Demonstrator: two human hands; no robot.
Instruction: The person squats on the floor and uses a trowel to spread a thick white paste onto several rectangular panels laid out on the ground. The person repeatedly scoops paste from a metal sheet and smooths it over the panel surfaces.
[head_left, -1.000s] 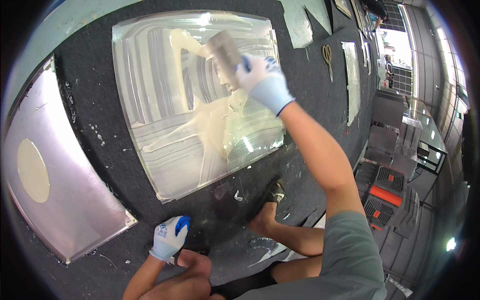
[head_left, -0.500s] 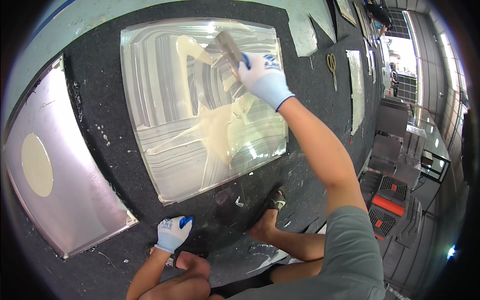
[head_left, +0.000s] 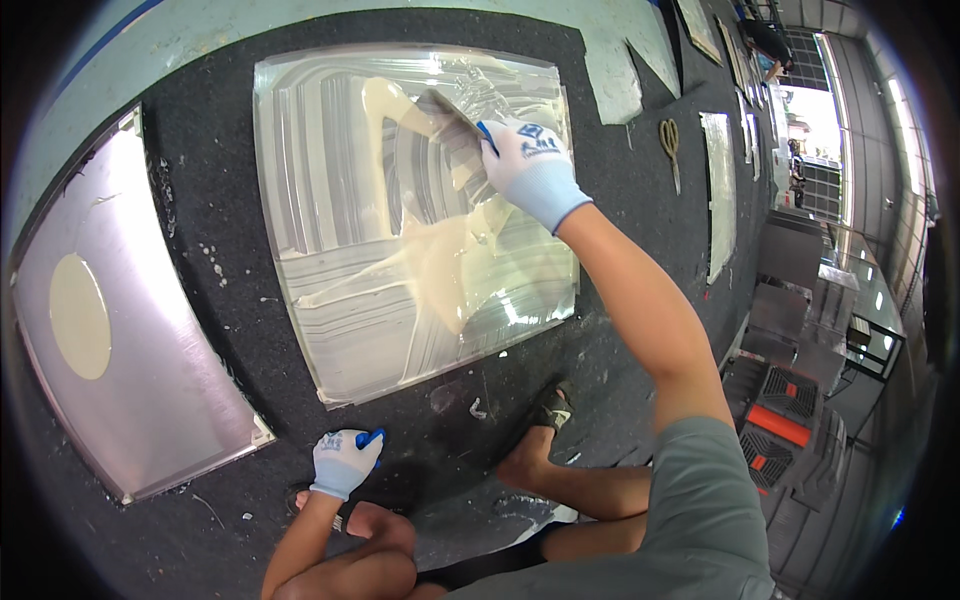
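A flat panel (head_left: 350,380) lies on the dark mat in front of me, streaked with cream-coloured paste (head_left: 435,260) that pools thickest near its middle. My right hand (head_left: 532,165), in a white glove with blue fingertips, grips a wide flat scraper (head_left: 450,115). Its blade rests in the paste at the panel's upper right, slanting up and left from my fingers. Low in the view, my left hand (head_left: 343,462), gloved alike, is curled closed near my knee; nothing shows in it.
At left lies a second shiny panel (head_left: 150,370) bearing a round cream puddle (head_left: 80,315). Scissors (head_left: 671,150) and a pale strip (head_left: 720,200) lie to the right on the mat (head_left: 215,150). Black-and-red equipment (head_left: 780,425) stands far right. Another person (head_left: 768,45) is at the upper right.
The scraper's far end has swung left and slightly nearer, and the blade slants more. My left hand stays closed by my knee. The whole view has shifted slightly.
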